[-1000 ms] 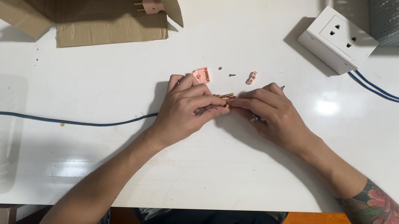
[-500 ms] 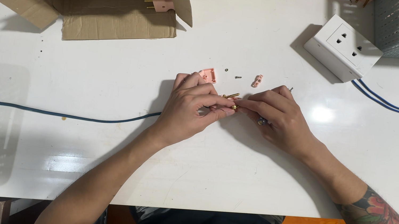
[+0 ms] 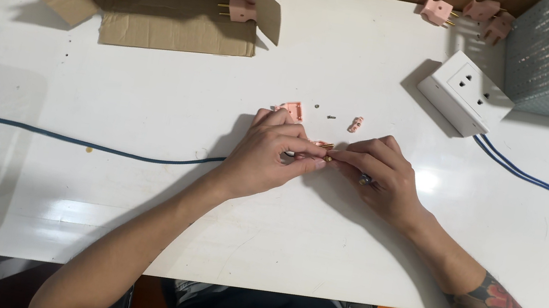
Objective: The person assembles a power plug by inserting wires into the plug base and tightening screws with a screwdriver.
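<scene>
My left hand (image 3: pixel 273 152) and my right hand (image 3: pixel 379 175) meet fingertip to fingertip at the middle of the white table (image 3: pixel 150 96). Between them they pinch a small pink plug part with brass prongs (image 3: pixel 323 152); the blue cable (image 3: pixel 69 138) runs in from the left under my left hand. A pink plug cover (image 3: pixel 292 110), a small screw (image 3: pixel 331 117) and another small pink piece (image 3: pixel 355 124) lie just beyond my fingers. How much of the plug each hand holds is hidden by the fingers.
An opened cardboard box (image 3: pixel 166 2) with pink plugs (image 3: pixel 241 0) sits at the back left. A white socket block (image 3: pixel 465 91) with blue wires (image 3: pixel 545 181) lies at the back right, beside a grey-blue basket (image 3: pixel 548 73) of pink plugs. Loose pink plugs (image 3: pixel 462 11) lie at the far edge.
Both hands stay pressed together over the plug part; the fingers have shifted slightly. The view has tilted, showing more of the table's far edge.
</scene>
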